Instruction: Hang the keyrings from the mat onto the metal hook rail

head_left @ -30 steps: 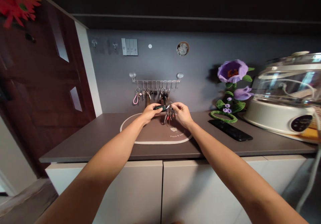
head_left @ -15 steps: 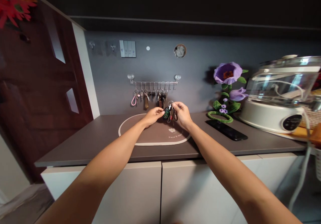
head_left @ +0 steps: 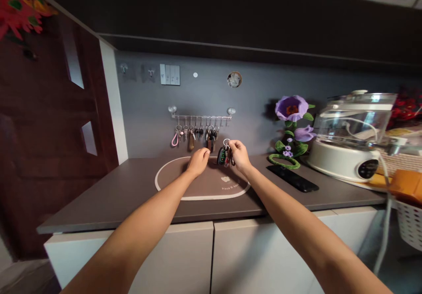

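Observation:
My right hand (head_left: 240, 157) pinches a bunch of keys by its metal ring (head_left: 226, 143), above the back of an oval brown mat (head_left: 198, 190). From the ring hang a black key fob (head_left: 222, 155) with green-edged buttons and several smaller keys, partly hidden by the fingers. To the left, my left hand (head_left: 198, 162) hovers over the mat with its fingers drawn together, apart from the keys, and nothing shows in it. Behind both hands, a clear hook rail (head_left: 201, 117) on the grey wall carries several key sets, among them one with a pink strap (head_left: 175, 139).
At the right stand a purple artificial flower (head_left: 292, 108) with a green base, a black phone (head_left: 292, 178) and a white appliance (head_left: 343, 160) with a clear top. A dark shelf (head_left: 231, 17) overhangs the counter (head_left: 108, 197). The brown door (head_left: 49, 153) is at the left.
My left hand has come off the key fob and moved slightly left, its fingers closing. The bunch now hangs from my right hand alone. The view has tilted up a little.

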The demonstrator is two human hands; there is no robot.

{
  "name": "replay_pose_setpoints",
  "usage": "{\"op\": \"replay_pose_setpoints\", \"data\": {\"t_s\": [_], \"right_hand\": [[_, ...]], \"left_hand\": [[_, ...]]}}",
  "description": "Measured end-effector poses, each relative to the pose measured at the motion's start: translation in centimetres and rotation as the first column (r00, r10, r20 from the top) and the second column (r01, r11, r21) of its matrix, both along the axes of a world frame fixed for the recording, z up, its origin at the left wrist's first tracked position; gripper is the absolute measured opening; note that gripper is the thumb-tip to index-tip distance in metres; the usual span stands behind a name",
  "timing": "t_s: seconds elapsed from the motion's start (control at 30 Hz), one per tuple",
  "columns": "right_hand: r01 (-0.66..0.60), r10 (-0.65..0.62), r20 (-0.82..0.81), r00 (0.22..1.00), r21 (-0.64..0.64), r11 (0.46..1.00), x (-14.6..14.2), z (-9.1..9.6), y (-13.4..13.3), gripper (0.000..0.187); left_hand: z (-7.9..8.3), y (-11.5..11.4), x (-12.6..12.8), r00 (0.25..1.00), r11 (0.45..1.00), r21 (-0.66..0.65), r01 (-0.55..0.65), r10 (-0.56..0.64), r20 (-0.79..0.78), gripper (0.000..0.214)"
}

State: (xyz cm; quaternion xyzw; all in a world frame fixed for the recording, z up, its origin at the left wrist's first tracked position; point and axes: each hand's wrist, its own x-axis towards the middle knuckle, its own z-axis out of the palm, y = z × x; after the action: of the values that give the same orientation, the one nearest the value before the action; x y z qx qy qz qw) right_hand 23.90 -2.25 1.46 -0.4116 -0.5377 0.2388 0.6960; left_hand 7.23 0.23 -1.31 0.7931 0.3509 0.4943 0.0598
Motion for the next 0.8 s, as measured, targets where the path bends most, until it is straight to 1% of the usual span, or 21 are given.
{"op": "replay_pose_setpoints", "data": {"t_s": [0.13,0.2,0.4,0.5,0.57,0.67,0.73,0.8], "right_hand": [[0.043,-0.043,-0.025,0.999,-0.013,0.999,0.6,1.1,1.9,0.025],[0.064,-0.065,-0.068,0.996,-0.027,0.998,0.7,2.0,2.9,0.022],[0.071,-0.083,-0.164,0.983,-0.078,0.994,0.0,4.8,4.7,0.012],[0.059,-0.076,-0.183,0.98,-0.097,0.994,-0.3,5.7,5.6,0.012],[0.072,-0.091,-0.174,0.981,-0.111,0.991,-0.5,6.0,6.4,0.012],[0.161,-0.173,-0.11,0.979,-0.115,0.98,-0.6,6.3,7.8,0.017],[0.241,-0.248,-0.061,0.967,-0.105,0.965,-0.6,6.4,8.7,0.021],[0.293,-0.298,-0.027,0.954,-0.102,0.95,-0.5,6.5,9.3,0.023]], "left_hand": [[-0.2,0.4,0.1,0.999,0.999,0.005,-0.033,0.033,0.014,0.025],[-0.3,0.6,0.1,0.999,0.999,0.01,-0.044,0.044,0.019,0.026],[-0.6,0.9,0.3,0.999,0.999,-0.008,-0.043,0.043,0.008,0.025],[-0.6,0.9,0.4,0.999,0.999,-0.015,-0.045,0.045,-0.002,0.026],[-0.6,0.9,0.5,0.999,0.999,-0.013,-0.05,0.05,-0.009,0.026],[-0.6,1.0,0.5,0.999,0.999,-0.002,-0.048,0.048,-0.021,0.027],[-0.6,1.1,0.5,0.998,0.999,0.01,-0.051,0.051,-0.028,0.027],[-0.7,1.2,0.5,0.998,0.998,0.02,-0.056,0.057,-0.036,0.027]]}}
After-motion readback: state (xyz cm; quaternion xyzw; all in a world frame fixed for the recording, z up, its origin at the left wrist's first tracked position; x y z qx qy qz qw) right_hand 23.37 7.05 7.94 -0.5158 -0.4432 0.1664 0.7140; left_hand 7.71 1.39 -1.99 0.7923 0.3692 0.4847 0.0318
